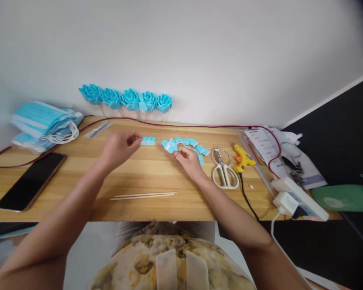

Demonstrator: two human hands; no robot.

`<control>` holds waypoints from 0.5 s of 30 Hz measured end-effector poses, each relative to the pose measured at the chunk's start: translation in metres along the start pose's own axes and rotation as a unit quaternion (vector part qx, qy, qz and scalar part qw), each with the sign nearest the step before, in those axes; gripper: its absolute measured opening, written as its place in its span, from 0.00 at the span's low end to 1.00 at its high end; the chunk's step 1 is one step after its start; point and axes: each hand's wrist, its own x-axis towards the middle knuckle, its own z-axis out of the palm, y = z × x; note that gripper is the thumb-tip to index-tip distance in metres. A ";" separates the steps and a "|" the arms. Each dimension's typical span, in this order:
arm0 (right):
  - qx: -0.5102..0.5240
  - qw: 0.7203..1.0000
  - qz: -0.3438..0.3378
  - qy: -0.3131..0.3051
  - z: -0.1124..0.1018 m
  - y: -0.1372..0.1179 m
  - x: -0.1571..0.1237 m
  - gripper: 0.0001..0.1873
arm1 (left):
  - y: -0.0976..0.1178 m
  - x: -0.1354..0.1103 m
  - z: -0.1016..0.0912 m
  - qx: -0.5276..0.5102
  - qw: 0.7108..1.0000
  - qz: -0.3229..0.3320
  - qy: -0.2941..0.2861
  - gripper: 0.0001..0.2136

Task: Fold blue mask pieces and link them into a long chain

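Observation:
My right hand [190, 162] pinches a folded blue mask-fabric piece [169, 145] between thumb and fingers, just above the wooden table. More folded blue pieces [193, 142] lie in a curved row behind and beside that hand. My left hand [119, 150] is raised over the table with its thumb and fingertips together; whether something small is between them is hidden. Close to its fingertips lies another short row of folded blue pieces [149, 141]. Several blue fabric roses [130, 99] on thin sticks lean along the wall at the back.
Scissors [224, 169] and a yellow glue gun [243, 158] lie right of my right hand. A power strip [302, 199] sits at the right edge. Two wooden sticks [143, 196] rest in front. At left are a phone [32, 182] and stacked blue masks [38, 119].

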 end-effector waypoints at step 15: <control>0.009 1.000 -0.004 -0.022 0.003 0.001 -0.001 0.13 | -0.125 -0.070 -0.072 0.131 0.977 -0.097 -0.139 0.18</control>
